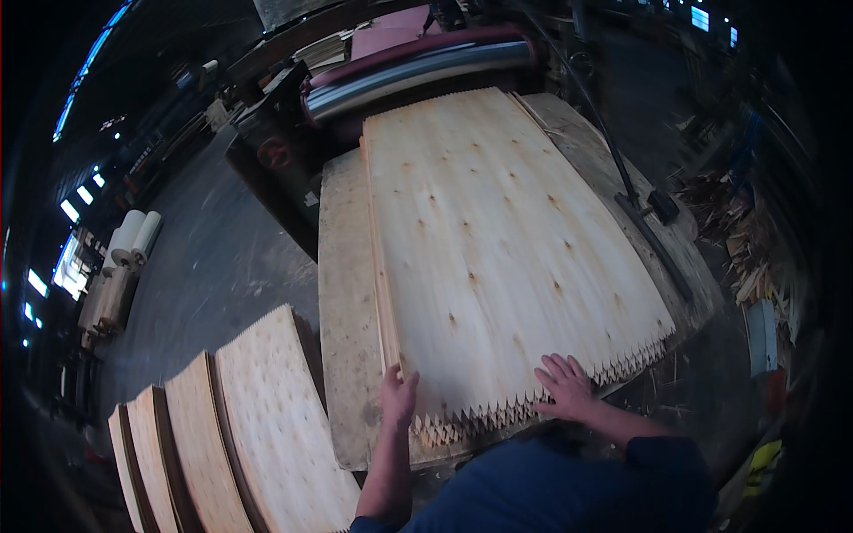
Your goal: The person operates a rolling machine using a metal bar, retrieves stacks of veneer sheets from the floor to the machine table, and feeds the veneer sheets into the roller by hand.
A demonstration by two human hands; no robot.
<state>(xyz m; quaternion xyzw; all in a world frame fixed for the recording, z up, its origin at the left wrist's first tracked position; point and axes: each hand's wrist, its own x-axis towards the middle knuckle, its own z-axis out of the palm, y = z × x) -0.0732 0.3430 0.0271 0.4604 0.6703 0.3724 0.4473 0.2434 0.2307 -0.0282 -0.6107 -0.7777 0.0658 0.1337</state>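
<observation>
A pile of pale wood veneer sheets (498, 240) with brown knots and jagged, toothed ends lies in front of me. My left hand (399, 397) is at the pile's near left corner, its thumb and forefinger apart against the edge; its other fingers are partly hidden. Over the near toothed edge, my right hand (565, 387) rests palm down on the top sheet, fingers stretched out. Beneath the pile is a worn, dusty board (342, 266), which shows along both sides.
Beyond the pile stands a machine with a shiny metal roller (422, 78). Several veneer stacks (289, 417) stand at the lower left. A dark metal bar (653, 240) lies along the right side. Wood scraps (746, 249) heap at far right; white rolls (133, 235) are at far left.
</observation>
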